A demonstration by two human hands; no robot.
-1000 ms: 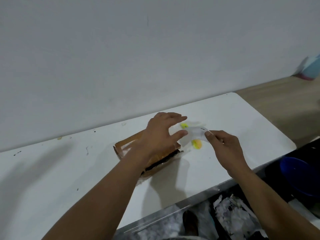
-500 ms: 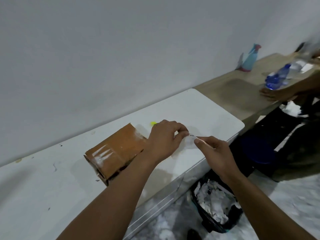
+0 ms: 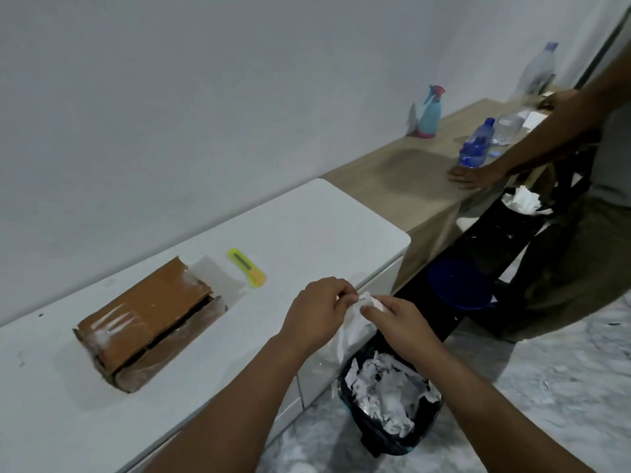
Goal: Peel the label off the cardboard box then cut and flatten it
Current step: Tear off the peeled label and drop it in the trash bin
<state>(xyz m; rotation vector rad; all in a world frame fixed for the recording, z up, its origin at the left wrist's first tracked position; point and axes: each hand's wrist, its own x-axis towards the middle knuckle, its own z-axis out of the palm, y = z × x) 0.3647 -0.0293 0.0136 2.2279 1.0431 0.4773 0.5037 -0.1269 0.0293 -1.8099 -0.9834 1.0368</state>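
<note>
A brown cardboard box point(image 3: 150, 319) with shiny tape lies on the white table point(image 3: 307, 233), left of my hands. A yellow-green utility knife point(image 3: 246, 268) rests just beyond the box's right end. My left hand point(image 3: 316, 310) and my right hand point(image 3: 397, 319) both pinch a peeled white label point(image 3: 356, 322), holding it off the table's front edge, above a black-lined bin point(image 3: 389, 404) full of torn white paper.
A wooden table point(image 3: 403, 179) adjoins on the right, with a spray bottle point(image 3: 428, 112) and water bottles point(image 3: 476, 143). Another person point(image 3: 580, 186) stands there, a hand flat on the wood. A blue tub point(image 3: 459, 285) and a second bin point(image 3: 522, 203) sit below.
Both hands have carried the label from beside the box out past the table's front edge, over the bin. The view has swung right; the knife now shows in full.
</note>
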